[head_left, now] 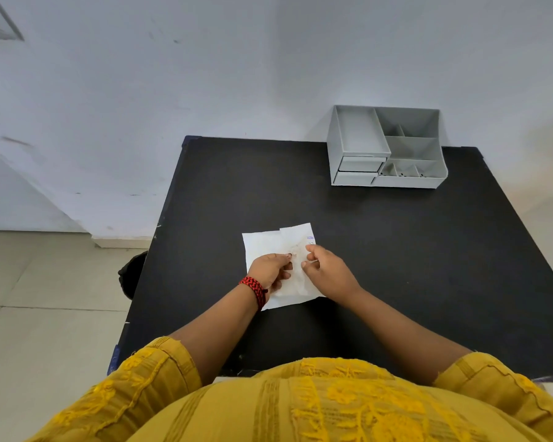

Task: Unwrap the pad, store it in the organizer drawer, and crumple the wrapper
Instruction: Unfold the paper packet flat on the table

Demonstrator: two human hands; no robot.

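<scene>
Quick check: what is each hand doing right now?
Left hand: closed, pinching the white wrapper.
Right hand: closed, pinching the same wrapper.

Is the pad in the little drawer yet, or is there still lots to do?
Not yet. Nothing looks finished: both drawers of the grey organizer are closed. Right now the left hand and right hand are pinching the white wrapper, which lies flat on the black table. Still to do: get the pad out, put it in a drawer, crumple the wrapper.
</scene>
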